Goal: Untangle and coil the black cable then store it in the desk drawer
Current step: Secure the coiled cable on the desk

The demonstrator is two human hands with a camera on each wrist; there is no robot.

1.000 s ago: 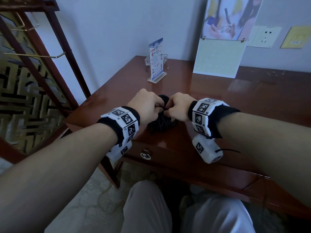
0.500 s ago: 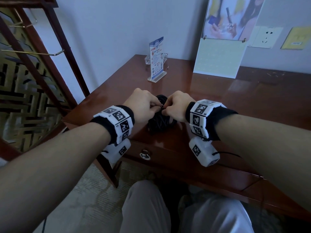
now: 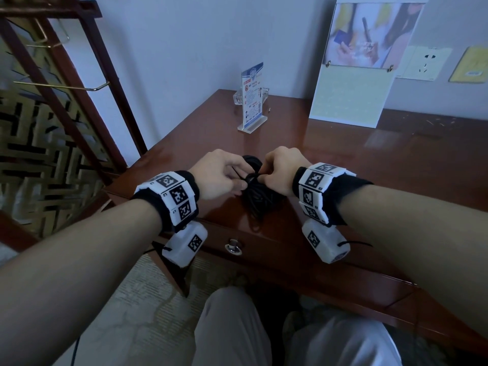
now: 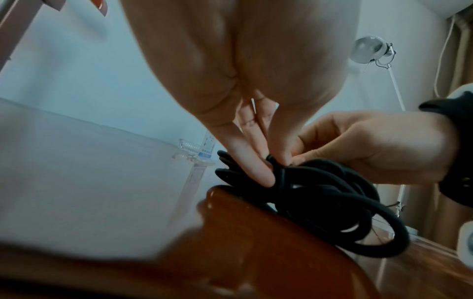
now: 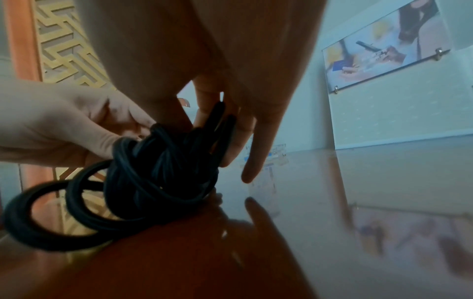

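Note:
A bundle of black cable (image 3: 257, 199) rests on the red-brown desk (image 3: 343, 159) near its front edge, with several loops hanging toward me. My left hand (image 3: 224, 175) pinches strands at the top of the bundle from the left, and my right hand (image 3: 280, 170) pinches them from the right. In the left wrist view the fingertips (image 4: 266, 178) press into the cable (image 4: 332, 204). In the right wrist view the cable (image 5: 153, 178) is gripped between thumb and fingers, the little finger (image 5: 256, 161) straight above the desk. The drawer (image 3: 277, 249) with its metal knob (image 3: 233, 247) is closed below.
An acrylic sign stand (image 3: 252, 101) and a large calendar board (image 3: 351, 96) stand at the back of the desk. A wooden lattice screen (image 3: 39, 128) stands to the left. My knees (image 3: 237, 331) are below the desk edge.
My hands have drawn slightly apart over the bundle, and a short strand now shows stretched between them. The bundle stays in the same place on the desk.

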